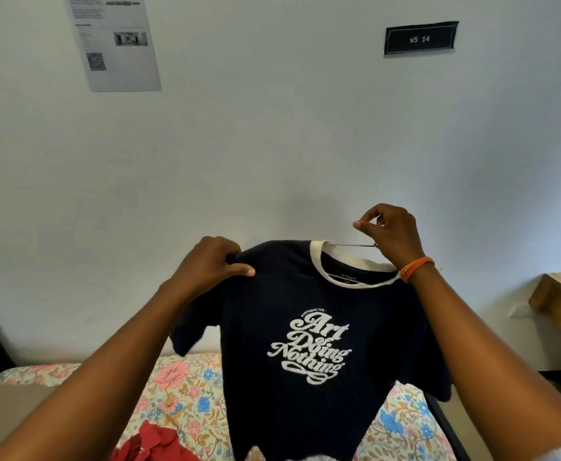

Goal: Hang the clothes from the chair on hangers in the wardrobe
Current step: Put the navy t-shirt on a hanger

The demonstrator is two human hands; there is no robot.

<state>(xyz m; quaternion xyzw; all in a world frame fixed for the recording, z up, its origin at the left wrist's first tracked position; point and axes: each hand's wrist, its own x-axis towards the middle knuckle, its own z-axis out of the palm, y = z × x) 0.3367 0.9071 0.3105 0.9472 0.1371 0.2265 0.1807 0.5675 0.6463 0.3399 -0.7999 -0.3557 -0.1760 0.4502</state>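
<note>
Navy T-shirt [305, 327] with white collar and white "Art of Doing Nothing" print is held up in front of the white wall [272, 144], above a floral bedsheet [179, 394]. Left hand [206, 271] grips the shirt's left shoulder — fingers curled over the fabric, thumb pressed on the front. Right hand [389, 234] is at the collar's right side, fingers curled, pinching the thin wire hanger [352, 244] that pokes out of the neck opening; orange band [415, 268] on that wrist. Red garment [152, 444] lies near, lower left. Printed sheet [116, 41] far left on wall, dark "WS 14" label [420, 38] far right — wooden furniture edge [558, 294] at right.
</note>
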